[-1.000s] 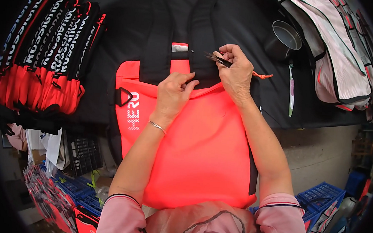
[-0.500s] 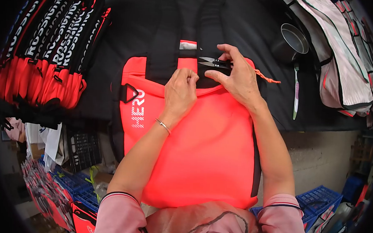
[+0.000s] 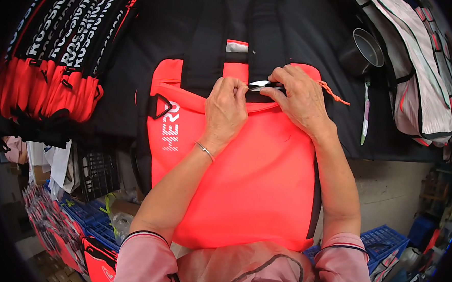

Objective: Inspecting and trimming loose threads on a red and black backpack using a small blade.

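A bright coral-red backpack (image 3: 249, 178) with black straps lies in front of me, its lower end reaching my lap. My right hand (image 3: 302, 96) grips small thread snips (image 3: 262, 84), whose silver blades point left toward my other hand. At the top seam my left hand (image 3: 227, 103) is closed, thumb and finger pinched together right by the blade tips. Whatever sits in that pinch is too small to make out. A short dark thread (image 3: 288, 138) lies on the red panel below my right hand. Left of my wrist is a black triangular ring (image 3: 162, 107) on the bag.
Folded red and black bags (image 3: 60, 76) stand stacked at the left. On the black table cover at the right are a dark cup (image 3: 362, 52), a toothbrush (image 3: 365, 112) and an orange cord pull (image 3: 333, 93). Grey bags (image 3: 418, 79) lie farther right. Blue crates (image 3: 381, 243) stand below.
My right hand has moved down, its fingers closing around the snips, and the blades have come to my left hand's fingertips. The dark thread now shows on the red panel.
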### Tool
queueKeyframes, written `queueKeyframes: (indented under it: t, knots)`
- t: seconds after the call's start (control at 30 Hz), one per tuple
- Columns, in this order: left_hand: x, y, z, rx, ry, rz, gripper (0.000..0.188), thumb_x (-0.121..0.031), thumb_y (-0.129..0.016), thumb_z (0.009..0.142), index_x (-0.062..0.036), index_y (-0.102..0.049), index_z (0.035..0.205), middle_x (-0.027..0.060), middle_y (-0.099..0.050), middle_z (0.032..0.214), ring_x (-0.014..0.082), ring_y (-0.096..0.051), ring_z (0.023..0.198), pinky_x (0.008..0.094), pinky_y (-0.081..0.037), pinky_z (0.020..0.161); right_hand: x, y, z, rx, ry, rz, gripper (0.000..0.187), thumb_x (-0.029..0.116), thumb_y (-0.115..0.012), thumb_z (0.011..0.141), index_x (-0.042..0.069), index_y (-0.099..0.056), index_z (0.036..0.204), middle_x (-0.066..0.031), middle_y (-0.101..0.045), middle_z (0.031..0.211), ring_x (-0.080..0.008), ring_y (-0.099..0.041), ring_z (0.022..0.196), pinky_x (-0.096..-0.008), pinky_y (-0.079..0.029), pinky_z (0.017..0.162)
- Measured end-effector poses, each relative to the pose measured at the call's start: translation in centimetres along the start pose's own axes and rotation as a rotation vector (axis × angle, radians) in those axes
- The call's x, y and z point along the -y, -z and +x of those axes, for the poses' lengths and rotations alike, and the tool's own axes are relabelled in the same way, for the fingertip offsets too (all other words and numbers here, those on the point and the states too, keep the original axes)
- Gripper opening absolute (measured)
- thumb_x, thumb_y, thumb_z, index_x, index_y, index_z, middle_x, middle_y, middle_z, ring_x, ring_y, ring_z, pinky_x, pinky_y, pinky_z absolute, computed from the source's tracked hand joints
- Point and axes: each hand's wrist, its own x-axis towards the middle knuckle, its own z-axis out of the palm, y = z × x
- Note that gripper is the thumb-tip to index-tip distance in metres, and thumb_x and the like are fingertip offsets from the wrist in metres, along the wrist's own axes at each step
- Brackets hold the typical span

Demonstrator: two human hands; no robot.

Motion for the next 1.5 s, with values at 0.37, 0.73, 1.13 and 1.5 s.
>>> queueKeyframes:
  t: [0.37,0.73,1.13,1.5]
  knots:
    - [0.1,-0.2,0.1,-0.004,0.0,0.005,0.006,0.001,-0.061,0.089,0.0017,-0.055,0.089,0.0108,-0.057,0.078,0.0245,-0.057,0.064,0.0355,-0.047,0.06,0.2,-0.7,0.4,-0.017,0.151,-0.188,0.026,0.021,-0.08,0.074,0.006,-0.061,0.085,-0.0035,-0.057,0.076,-0.0201,-0.058,0.074,-0.0338,-0.048,0.062]
    - [-2.3,-0.2,-0.7,0.043,-0.381,-0.143,0.011,-0.003,-0.066,0.085,-0.0037,-0.057,0.078,0.009,-0.056,0.075,0.0256,-0.058,0.069,0.0345,-0.047,0.061,-1.9,-0.5,1.2,-0.31,-0.356,0.494,0.025,0.025,-0.074,0.087,0.002,-0.066,0.089,-0.0037,-0.061,0.067,-0.0124,-0.053,0.058,-0.0282,-0.043,0.057]
    - [-0.1,7.2,5.4,0.058,-0.473,0.534,0.023,-0.018,-0.07,0.086,-0.008,-0.065,0.106,0.0079,-0.067,0.103,0.0297,-0.06,0.106,0.0438,-0.045,0.096,-2.1,-1.3,1.2,-0.458,-0.478,0.497,0.023,0.018,-0.08,0.084,0.002,-0.063,0.084,0.0028,-0.055,0.062,-0.0053,-0.047,0.056,-0.0236,-0.04,0.053]
    - [4.3,11.8,-0.9,0.16,-0.449,0.421,0.011,-0.014,-0.073,0.08,-0.0058,-0.066,0.077,0.0058,-0.061,0.076,0.0247,-0.062,0.086,0.0461,-0.043,0.103,-1.3,-2.6,0.7,-0.429,-0.085,0.032,0.021,0.009,-0.08,0.073,0.007,-0.06,0.077,-0.004,-0.063,0.068,-0.0216,-0.062,0.059,-0.0315,-0.046,0.053]
